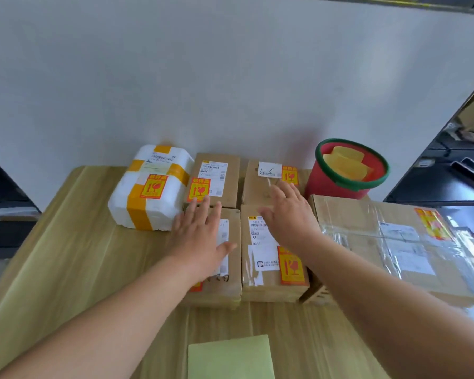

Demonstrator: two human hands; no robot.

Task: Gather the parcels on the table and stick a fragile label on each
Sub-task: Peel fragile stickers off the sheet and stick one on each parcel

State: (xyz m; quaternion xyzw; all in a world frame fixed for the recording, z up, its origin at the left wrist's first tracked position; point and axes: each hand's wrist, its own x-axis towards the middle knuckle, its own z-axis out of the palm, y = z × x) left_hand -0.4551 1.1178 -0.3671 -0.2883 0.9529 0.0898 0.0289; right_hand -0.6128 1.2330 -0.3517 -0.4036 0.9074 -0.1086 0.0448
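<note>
Parcels, six, sitting grouped at the far side of the bench [66, 255]: one white foam parcel [123, 199], four small cardboard boxes [230, 170] in a two-by-two block, long axes running front-to-back, one large cardboard box [348, 214] at the right. Fragile labels [151, 187], six, one showing on each, facing up. Left hand [203, 236] and right hand [288, 214], both spreading flat over the block, holding nothing.
</note>
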